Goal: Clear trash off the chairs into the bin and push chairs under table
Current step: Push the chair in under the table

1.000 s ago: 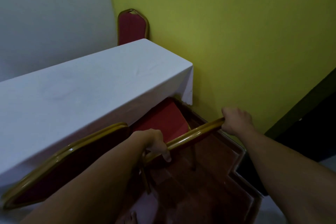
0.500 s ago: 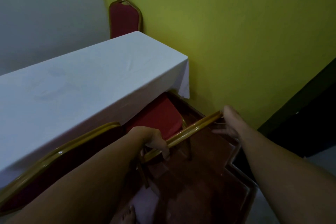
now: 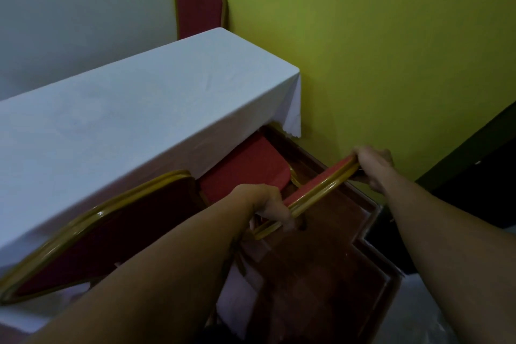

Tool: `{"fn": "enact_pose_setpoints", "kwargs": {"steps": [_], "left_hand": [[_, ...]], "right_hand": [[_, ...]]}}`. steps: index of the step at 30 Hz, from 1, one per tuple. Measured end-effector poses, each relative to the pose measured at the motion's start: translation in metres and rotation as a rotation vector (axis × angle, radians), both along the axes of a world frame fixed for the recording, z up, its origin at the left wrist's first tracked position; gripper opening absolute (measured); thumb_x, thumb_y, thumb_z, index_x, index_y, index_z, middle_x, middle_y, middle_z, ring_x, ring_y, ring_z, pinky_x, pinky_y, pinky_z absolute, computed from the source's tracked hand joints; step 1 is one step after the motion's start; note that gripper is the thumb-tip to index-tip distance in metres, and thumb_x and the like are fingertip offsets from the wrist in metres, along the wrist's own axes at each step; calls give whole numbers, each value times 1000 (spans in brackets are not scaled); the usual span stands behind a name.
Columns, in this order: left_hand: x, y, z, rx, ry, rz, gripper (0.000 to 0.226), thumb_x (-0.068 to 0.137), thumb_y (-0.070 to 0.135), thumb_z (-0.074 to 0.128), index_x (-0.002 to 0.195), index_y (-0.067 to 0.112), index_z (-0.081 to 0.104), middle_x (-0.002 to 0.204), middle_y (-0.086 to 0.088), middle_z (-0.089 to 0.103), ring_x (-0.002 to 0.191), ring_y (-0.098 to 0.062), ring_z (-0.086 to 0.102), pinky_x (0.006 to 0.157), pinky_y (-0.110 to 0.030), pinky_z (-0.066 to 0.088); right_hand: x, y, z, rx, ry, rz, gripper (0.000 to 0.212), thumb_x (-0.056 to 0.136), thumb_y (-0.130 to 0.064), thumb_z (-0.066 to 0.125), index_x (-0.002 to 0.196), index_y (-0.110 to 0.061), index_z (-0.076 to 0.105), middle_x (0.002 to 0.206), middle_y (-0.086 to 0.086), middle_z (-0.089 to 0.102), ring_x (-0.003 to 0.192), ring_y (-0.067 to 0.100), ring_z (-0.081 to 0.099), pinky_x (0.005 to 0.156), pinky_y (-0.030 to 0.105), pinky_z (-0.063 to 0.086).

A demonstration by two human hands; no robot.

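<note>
Pushing chair (image 3: 243, 172) under tabletop (image 3: 117, 120), left grip (image 3: 268, 204) and right grip (image 3: 374, 167) both curled round its top rail (image 3: 318, 193); even, straight pressure should prevent skewing.

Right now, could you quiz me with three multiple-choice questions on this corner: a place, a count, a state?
1. Where is the red seat of the held chair, relative to the table? A) on top of it B) partly under it C) far from it
2. How many chair backs show? A) one B) three C) five
3. What are the left hand and right hand doing? A) both grip the held chair's back B) both hang free C) one holds trash
Answers: 1 B, the seat runs under the white cloth's edge. 2 B, the held chair, the near chair at left, the far chair by the yellow-green wall. 3 A, fingers curl round the back's top.
</note>
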State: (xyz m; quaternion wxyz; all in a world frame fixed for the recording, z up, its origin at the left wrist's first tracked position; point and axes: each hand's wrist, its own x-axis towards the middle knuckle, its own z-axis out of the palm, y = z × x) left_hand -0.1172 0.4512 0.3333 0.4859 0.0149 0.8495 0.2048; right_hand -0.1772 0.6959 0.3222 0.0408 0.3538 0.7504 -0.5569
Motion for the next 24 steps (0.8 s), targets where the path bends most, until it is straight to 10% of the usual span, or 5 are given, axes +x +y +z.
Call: {"fn": "enact_pose_setpoints", "kwargs": {"steps": [16,20,24], "left_hand": [[-20,36,1,164,1,19,74,70,44,84,127,3,60,118,-10,63,96,-30,69,68,-38,64],[-29,33,-2,145,207,53,64,68,59,78,108,10,66,96,-5,70,79,-21,71,59,-32,60],[-40,19,-7,144,281,121,37,75,54,75,78,23,57,77,4,65,66,-10,64,51,-23,46]], "right_hand": [[-33,29,6,-42,71,-50,33,91,-21,67,117,-1,64,105,15,73,83,27,72,66,39,63],[-41,11,4,-184,121,20,41,88,-33,70,117,-5,63,108,10,68,105,35,69,95,55,55],[-48,-19,7,-262,33,179,43,87,-24,62,125,-10,48,82,9,58,81,30,65,64,45,51]]}}
